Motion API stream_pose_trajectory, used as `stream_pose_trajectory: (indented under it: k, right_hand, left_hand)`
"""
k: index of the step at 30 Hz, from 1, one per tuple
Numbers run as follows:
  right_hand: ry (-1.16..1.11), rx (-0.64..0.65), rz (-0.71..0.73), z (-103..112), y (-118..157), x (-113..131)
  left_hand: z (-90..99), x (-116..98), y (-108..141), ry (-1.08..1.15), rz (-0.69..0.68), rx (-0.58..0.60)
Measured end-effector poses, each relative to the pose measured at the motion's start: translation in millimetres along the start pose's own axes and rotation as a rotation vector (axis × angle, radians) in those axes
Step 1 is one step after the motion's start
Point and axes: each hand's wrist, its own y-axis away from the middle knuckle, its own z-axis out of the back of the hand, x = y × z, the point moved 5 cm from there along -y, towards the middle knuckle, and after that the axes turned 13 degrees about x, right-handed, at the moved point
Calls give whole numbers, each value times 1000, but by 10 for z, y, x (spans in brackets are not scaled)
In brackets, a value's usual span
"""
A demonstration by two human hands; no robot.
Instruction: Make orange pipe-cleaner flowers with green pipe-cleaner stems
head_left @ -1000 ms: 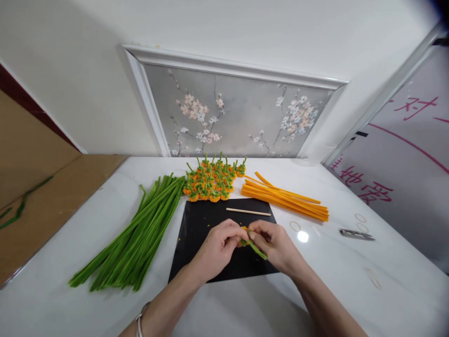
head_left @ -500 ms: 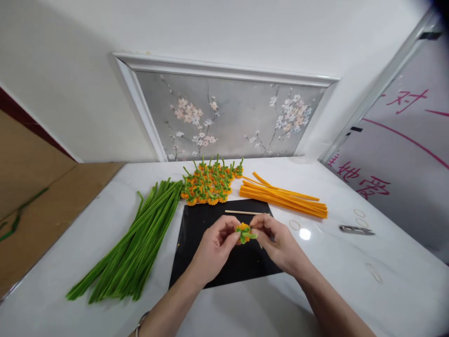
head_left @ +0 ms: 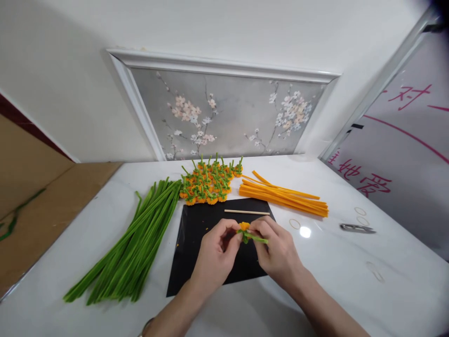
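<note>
Between my two hands is a small pipe-cleaner flower [head_left: 244, 226], orange on top with green pieces below and a green stem pointing right. My left hand [head_left: 218, 250] pinches its left side between thumb and fingers. My right hand [head_left: 277, 243] is closed on its right side, fingertips at the orange part, with the stem running across by the thumb. Both hands are above a black mat [head_left: 196, 234]. Beyond them a thin wooden stick [head_left: 247, 212] lies on the mat. Behind it stand several finished orange flowers [head_left: 206, 182] with green stems upward.
Green pipe cleaners [head_left: 136, 248] lie in a long bundle at left. Orange pipe cleaners [head_left: 284, 199] lie at the back right. Small thread snips [head_left: 357, 228] and several rubber bands [head_left: 294, 223] rest on the white table [head_left: 333, 267]. A cardboard box [head_left: 91, 178] borders the left side.
My right hand has turned over the flower, its fingers now closer to the orange part. The flower has tilted, and its green stem reaches farther right.
</note>
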Motion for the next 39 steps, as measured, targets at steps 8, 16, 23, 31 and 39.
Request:
stream_pose_trajectory:
  k: [8,16,23,31,39]
  right_hand:
    - [192,-116,15,20,-1,80]
    - [-221,-32,-185,-54,5,0]
    - [-173,-17,-181,-126,7,19]
    - [304,82,-2,-11,-32,124]
    - [-251,228,-219,-101,-36,-117]
  left_hand:
    - [-40,31,4,381,70,-54]
    - [10,22,1,449,82,-133]
    - [-5,41,-3,264,41,-19]
    - [39,-5,-40,119,-1,70]
    - [11,88,-35,541,195,131]
